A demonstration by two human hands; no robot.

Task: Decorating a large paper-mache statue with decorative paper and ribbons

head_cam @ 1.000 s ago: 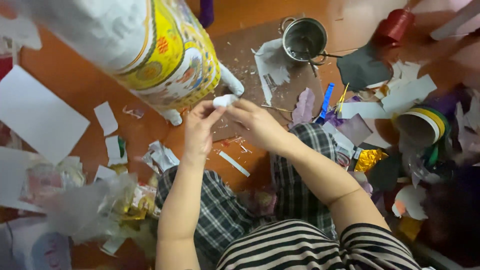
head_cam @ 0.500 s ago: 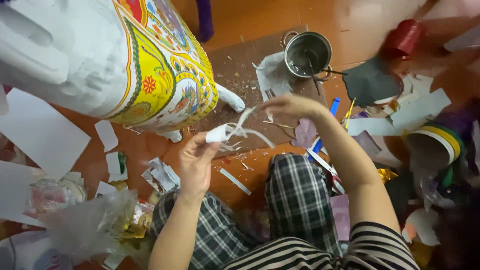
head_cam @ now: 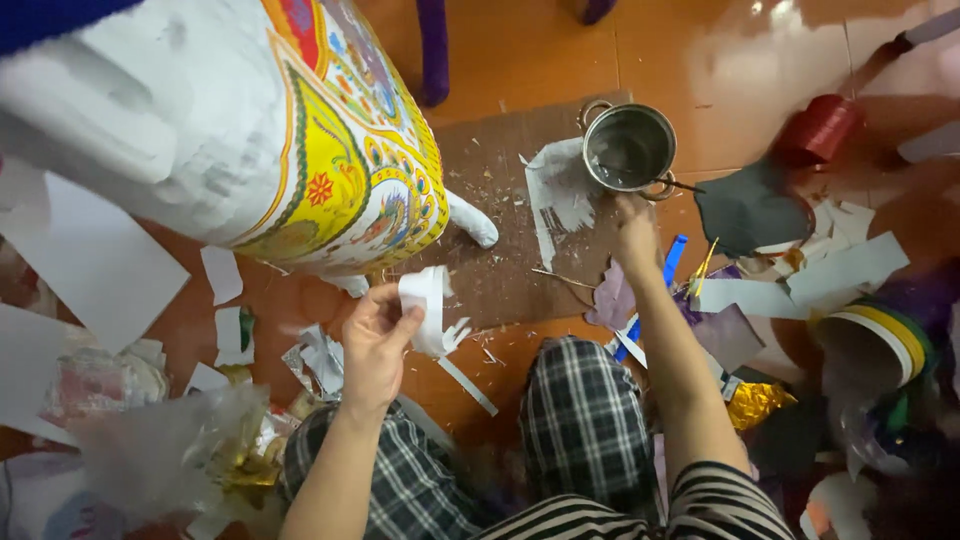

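- Left hand [head_cam: 375,345] pinches a torn white paper strip [head_cam: 428,310] beside the painted paper figure [head_cam: 330,170].
- Right hand [head_cam: 637,235] reaches the metal pot [head_cam: 628,148] — grip unclear; apparently fetching paste, so careful dipping next.

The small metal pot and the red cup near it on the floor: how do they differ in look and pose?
The small shiny metal pot stands upright on the brown cardboard sheet, while the red cup lies tilted on the orange floor. The pot is silver-grey with ring handles; the cup is plain red with no handle in view. The right hand reaches close to the pot; the cup lies apart from both hands. Both are round, open containers.
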